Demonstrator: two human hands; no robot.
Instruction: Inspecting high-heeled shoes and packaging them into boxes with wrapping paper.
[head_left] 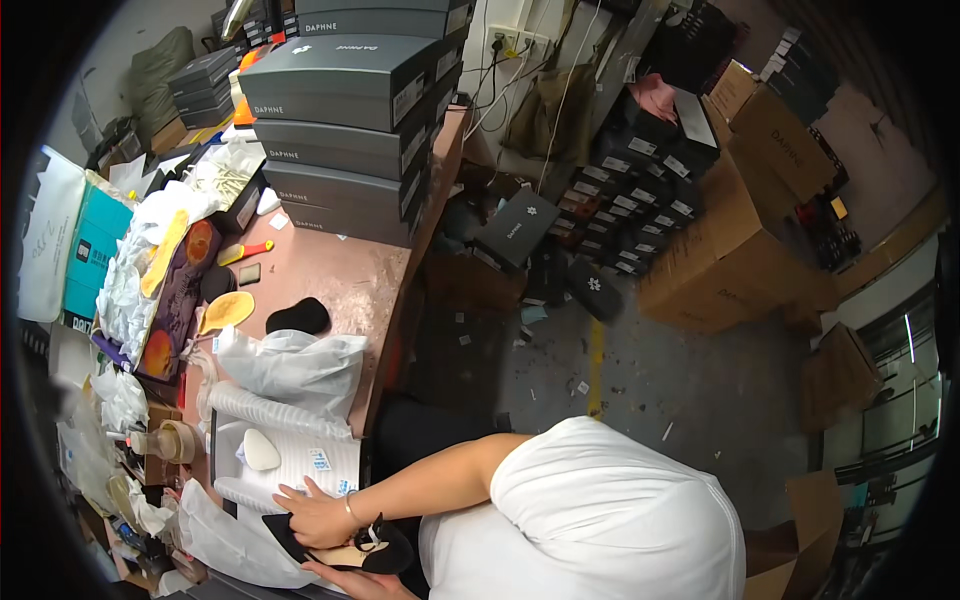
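A black shoe (392,556) with a tan insole (345,557) is tilted over the table's near edge. My left hand (362,582) holds it from below, its fingers partly hidden under the shoe. My right hand (322,518) lies over the front of the shoe, with some fingers spread and others down inside it. Close beyond the hands, an open shoe box (345,462) lined with white paper holds a white oval pad (262,450) and small printed packets (320,459). White tissue paper (225,535) lies beside the shoe.
Grey shoe boxes (340,100) stand stacked at the table's far end. A yellow insole (228,312), a black pad (298,316) and a red-yellow cutter (246,251) lie on the table (350,270). More boxes (625,190) and cartons (715,255) stand on the floor to the right.
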